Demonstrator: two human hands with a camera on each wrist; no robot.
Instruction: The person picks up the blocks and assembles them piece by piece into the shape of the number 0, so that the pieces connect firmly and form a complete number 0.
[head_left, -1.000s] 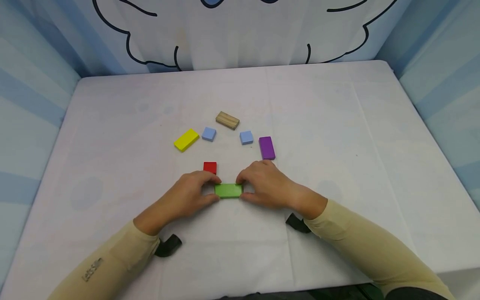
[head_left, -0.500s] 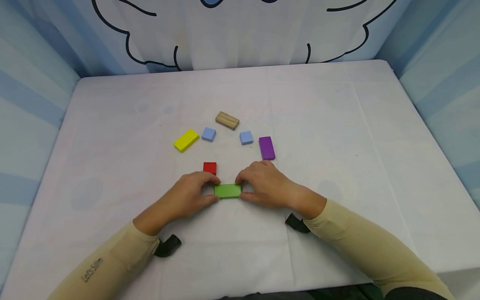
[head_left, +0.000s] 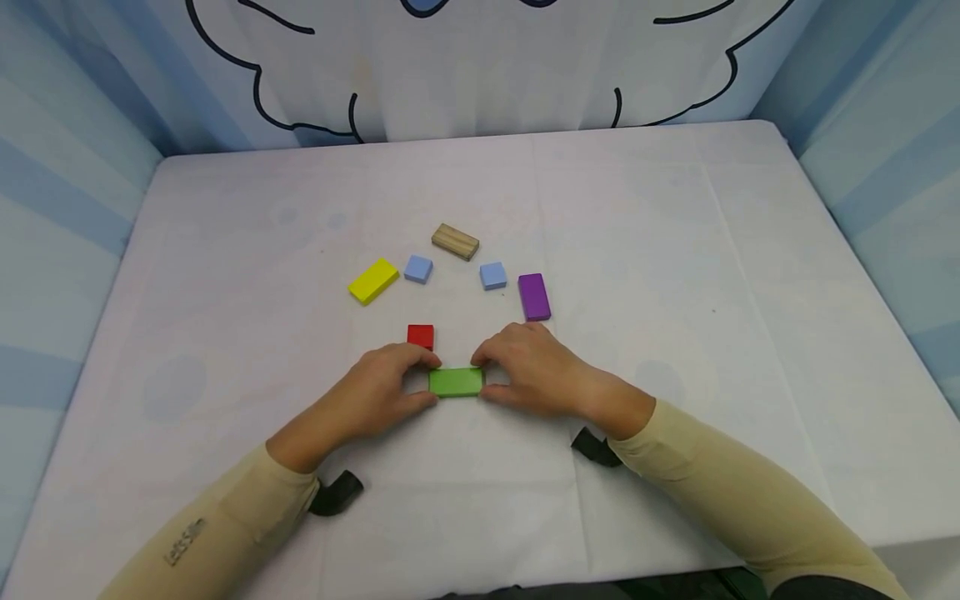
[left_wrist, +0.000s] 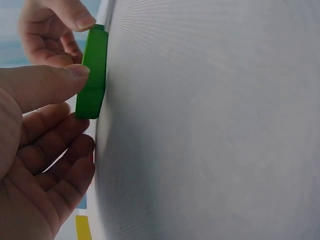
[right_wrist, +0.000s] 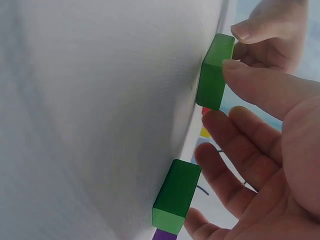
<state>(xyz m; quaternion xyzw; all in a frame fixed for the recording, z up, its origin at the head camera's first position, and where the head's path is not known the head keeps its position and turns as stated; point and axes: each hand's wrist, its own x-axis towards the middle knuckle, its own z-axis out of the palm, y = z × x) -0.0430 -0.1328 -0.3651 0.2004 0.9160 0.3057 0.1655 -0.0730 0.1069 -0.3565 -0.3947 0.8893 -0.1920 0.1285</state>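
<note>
A flat green block (head_left: 457,382) lies on the white table between both hands. My left hand (head_left: 384,390) pinches its left end, thumb on the near side and fingers on the far side. The right end is pinched the same way by my right hand (head_left: 534,372). Just beyond the left fingers sits a red block (head_left: 421,335), partly covered by them. In the right wrist view a second green block (right_wrist: 177,195) stands beside the right fingers; the right hand hides it in the head view. A purple block (head_left: 534,297) lies just past the right knuckles.
Farther back on the white-covered table (head_left: 637,208) lie a yellow block (head_left: 373,281), a blue block (head_left: 417,268), another blue block (head_left: 492,276) and a plain wooden block (head_left: 455,241). Printed curtains (head_left: 480,75) close off the back and sides.
</note>
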